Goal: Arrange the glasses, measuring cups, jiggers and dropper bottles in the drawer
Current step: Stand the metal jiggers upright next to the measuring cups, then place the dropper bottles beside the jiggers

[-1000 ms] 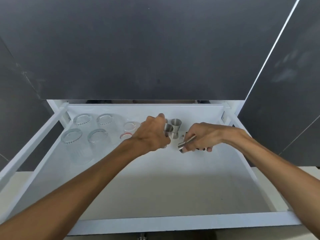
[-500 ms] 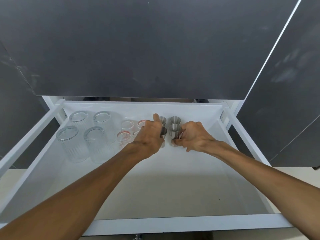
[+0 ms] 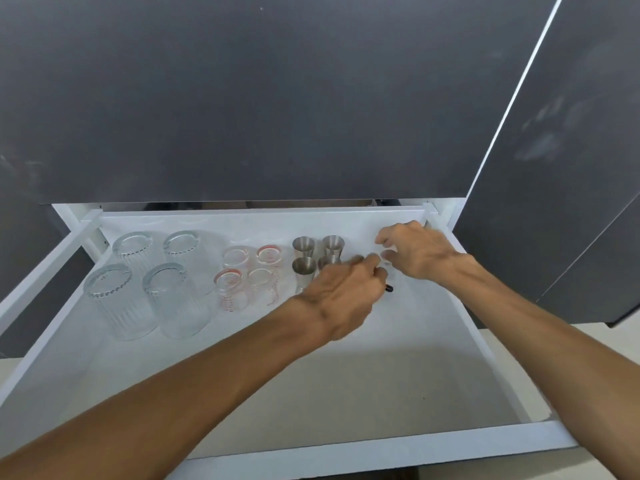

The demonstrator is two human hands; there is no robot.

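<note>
The white drawer (image 3: 346,452) is pulled open. Several ribbed glasses (image 3: 121,299) stand upside down at its back left. Beside them are several clear measuring cups (image 3: 230,289) with red marks, then several steel jiggers (image 3: 303,247) in a square. My left hand (image 3: 343,296) lies just right of the jiggers, fingers curled over a dropper bottle (image 3: 388,288); only its black tip shows. My right hand (image 3: 415,252) is at the back right, pinching a small clear dropper bottle (image 3: 386,254), which is blurred.
A dark cabinet front (image 3: 242,98) rises right behind the drawer. The white side rails (image 3: 41,271) run along both sides. The front half of the drawer floor (image 3: 311,393) is bare white liner.
Both hands have left the jiggers and moved right. The fourth jigger now stands with the others. Each hand now has a small dropper bottle in it.
</note>
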